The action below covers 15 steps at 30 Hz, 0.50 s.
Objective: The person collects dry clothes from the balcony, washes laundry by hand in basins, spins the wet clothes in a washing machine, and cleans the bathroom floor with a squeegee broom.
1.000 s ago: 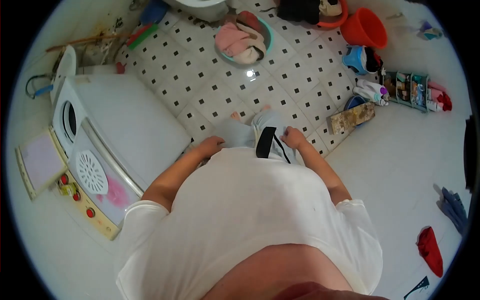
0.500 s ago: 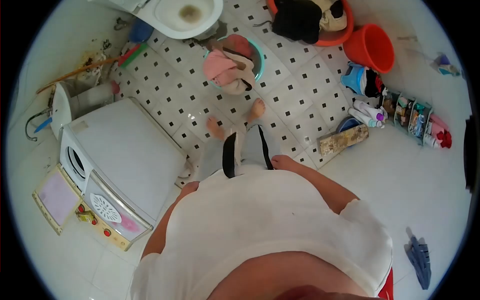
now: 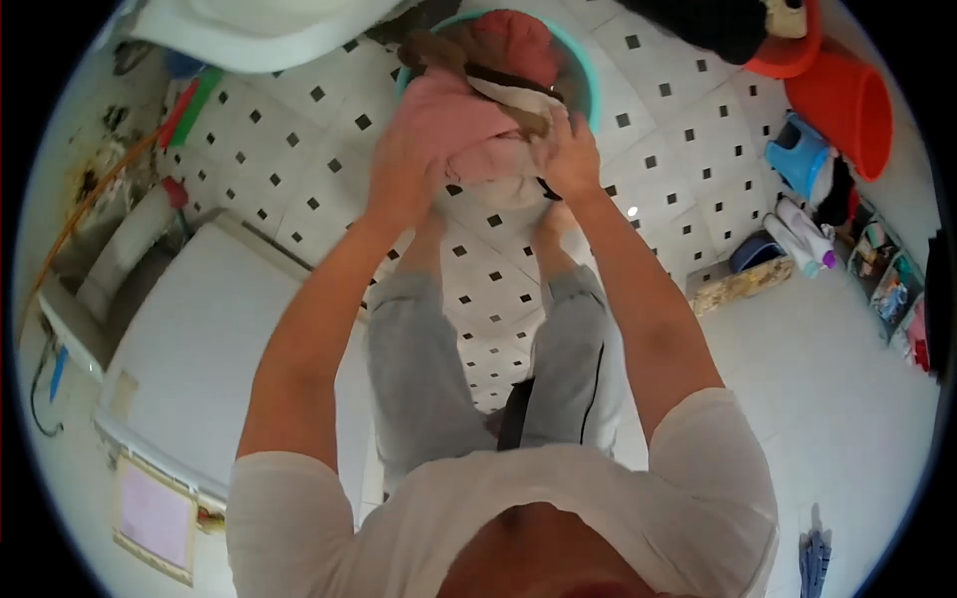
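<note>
A turquoise basin (image 3: 590, 75) stands on the tiled floor, heaped with clothes. A pink garment (image 3: 454, 115) hangs over its near rim, with a beige garment (image 3: 518, 189) beneath and a red cloth (image 3: 518, 45) behind. My left hand (image 3: 404, 174) lies against the pink garment's left side; motion smears its fingers. At the right of the heap, my right hand (image 3: 571, 159) has its fingers bent on the edge of the beige garment.
A toilet (image 3: 269, 40) is at the upper left, a white washing machine (image 3: 219, 339) at the left. Along the right are a red bucket (image 3: 842, 110), a blue stool (image 3: 795, 154), bottles (image 3: 797, 234) and a storage rack (image 3: 882, 289). My bare feet stand below the basin.
Both hands have moved from beside my thighs forward and down to the clothes. My body has bent over, bringing the basin closer in view.
</note>
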Each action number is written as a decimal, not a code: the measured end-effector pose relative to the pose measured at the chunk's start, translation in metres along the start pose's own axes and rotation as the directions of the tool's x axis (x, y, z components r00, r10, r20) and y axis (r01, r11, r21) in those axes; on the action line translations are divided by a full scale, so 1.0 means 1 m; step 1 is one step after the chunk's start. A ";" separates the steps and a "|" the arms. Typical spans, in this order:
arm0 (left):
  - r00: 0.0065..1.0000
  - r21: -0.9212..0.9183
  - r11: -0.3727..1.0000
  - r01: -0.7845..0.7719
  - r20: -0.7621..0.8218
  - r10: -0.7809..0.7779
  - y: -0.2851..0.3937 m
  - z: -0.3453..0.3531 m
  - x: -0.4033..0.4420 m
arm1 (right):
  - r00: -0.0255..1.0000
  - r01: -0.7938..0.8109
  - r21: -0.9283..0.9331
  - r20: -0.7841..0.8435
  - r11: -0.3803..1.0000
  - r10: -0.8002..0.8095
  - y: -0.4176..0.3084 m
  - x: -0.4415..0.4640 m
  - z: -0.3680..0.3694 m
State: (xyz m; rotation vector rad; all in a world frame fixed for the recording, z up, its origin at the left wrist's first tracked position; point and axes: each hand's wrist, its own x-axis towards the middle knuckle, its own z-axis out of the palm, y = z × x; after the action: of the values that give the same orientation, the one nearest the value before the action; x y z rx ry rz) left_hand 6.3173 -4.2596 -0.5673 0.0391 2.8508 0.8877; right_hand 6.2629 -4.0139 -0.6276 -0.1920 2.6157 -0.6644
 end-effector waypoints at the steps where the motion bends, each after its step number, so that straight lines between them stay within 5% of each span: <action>1: 0.993 0.135 0.986 -0.094 -0.057 0.103 -0.008 0.016 0.043 | 0.994 -0.022 -0.127 -0.113 0.992 0.007 -0.003 0.017 0.029; 3: 0.946 0.144 0.966 -0.217 -0.212 0.244 -0.034 0.077 0.109 | 0.979 -0.048 -0.039 -0.199 0.998 0.040 0.000 0.033 0.072; 6: 0.931 0.289 0.953 -0.088 -0.317 0.182 -0.033 0.119 0.142 | 0.947 0.019 0.070 -0.321 0.997 0.004 0.025 0.054 0.102; 10: 0.970 0.250 0.968 -0.021 -0.231 0.080 -0.058 0.161 0.148 | 0.970 -0.058 0.171 -0.223 0.984 0.096 0.051 0.070 0.114; 15: 0.940 0.121 0.977 -0.177 -0.273 0.204 -0.082 0.193 0.169 | 0.985 0.018 0.313 -0.170 0.950 0.038 0.078 0.097 0.117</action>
State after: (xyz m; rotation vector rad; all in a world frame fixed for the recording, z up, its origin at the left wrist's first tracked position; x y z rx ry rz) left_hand 6.1816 -4.2070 -0.7940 0.2200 3.2019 0.8527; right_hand 6.2255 -4.0177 -0.7948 -0.0231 2.6239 -1.1268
